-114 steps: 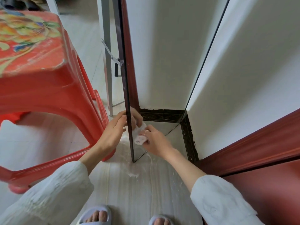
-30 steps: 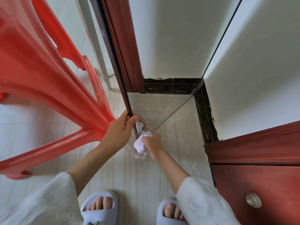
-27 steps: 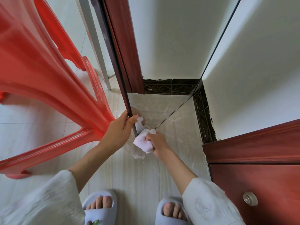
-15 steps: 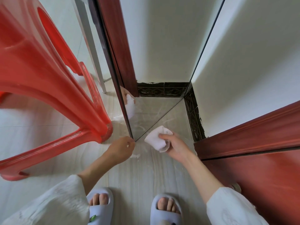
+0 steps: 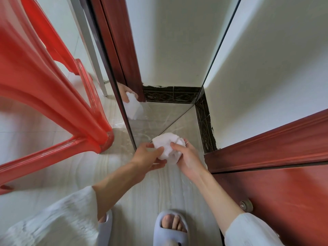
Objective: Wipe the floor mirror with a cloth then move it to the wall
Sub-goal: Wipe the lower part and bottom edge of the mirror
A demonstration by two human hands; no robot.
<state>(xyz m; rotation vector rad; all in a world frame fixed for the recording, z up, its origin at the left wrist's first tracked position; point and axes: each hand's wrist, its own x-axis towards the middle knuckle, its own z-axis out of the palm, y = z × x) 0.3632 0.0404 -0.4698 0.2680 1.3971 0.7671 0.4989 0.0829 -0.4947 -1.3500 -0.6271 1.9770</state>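
Both hands meet at the frame's centre, left hand (image 5: pixel 148 157) and right hand (image 5: pixel 187 158) each pinching the bunched cloth (image 5: pixel 167 145) between curled fingers, just below the mirror (image 5: pixel 168 50).

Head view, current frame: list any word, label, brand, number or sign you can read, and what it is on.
None: no readable text anywhere in this frame.
The dark skirting tile bears only a diamond ornament, no letters.
The red stool, white cloth, mirror, red door and slippers show no label or print.
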